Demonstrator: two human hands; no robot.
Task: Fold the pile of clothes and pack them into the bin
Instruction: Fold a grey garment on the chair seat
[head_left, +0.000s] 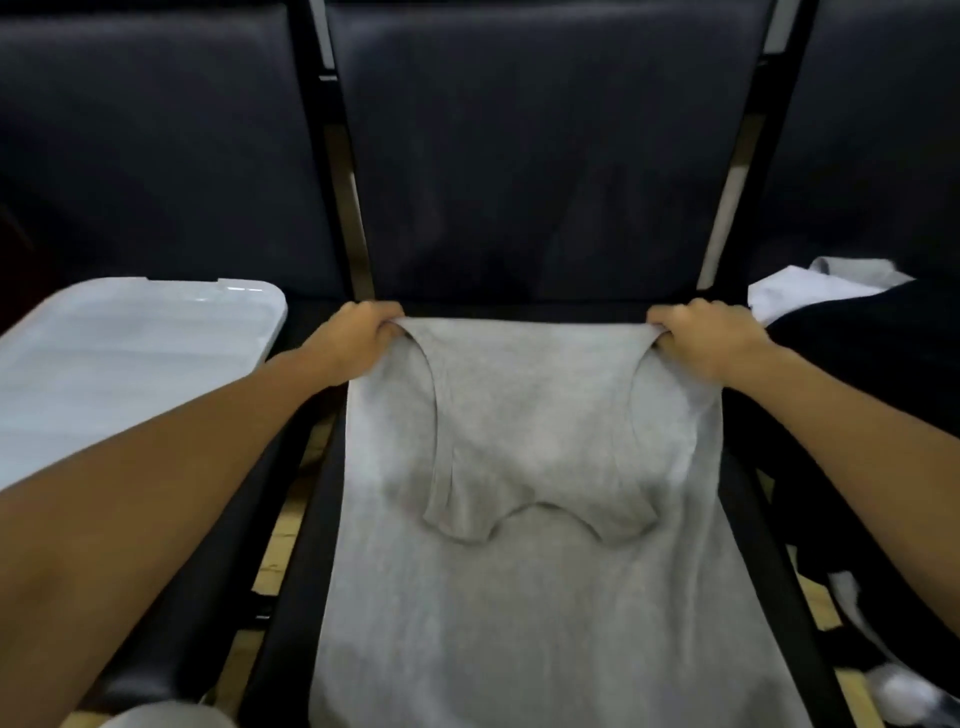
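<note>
Both hands grip the far fold of a grey tank top (535, 571) spread on the middle chair seat (748, 519). Left hand (358, 338) curls its fingers round the fold's left corner; right hand (706, 335) curls round the right corner. From the hands the garment runs toward the camera, its straps folded back onto the body. A white bin lid (119, 353) lies on the left seat, and a pile of white and black clothes (852, 332) sits on the right seat.
</note>
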